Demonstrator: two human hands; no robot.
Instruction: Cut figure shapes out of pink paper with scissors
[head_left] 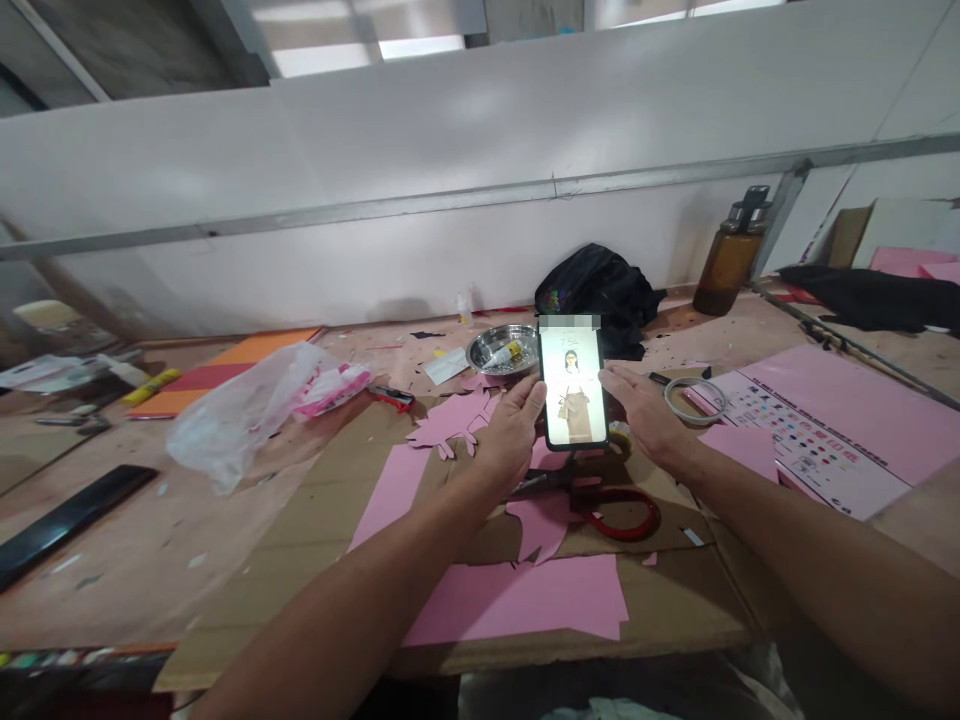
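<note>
Phone (574, 392), screen lit, is in your grip above the cardboard (292, 560): your left hand (511, 425) holds its left edge, your right hand (639, 402) its right. Scissors (624, 494) and pink paper (525, 602) lie nearer you.

Looking like a craft workshop: scissors (590, 499) and cut pink paper (525, 600) are lying near the left hand (510, 425), cardboard (300, 540) is covering part of the table (202, 540), scraps (427, 335) littering it.
</note>
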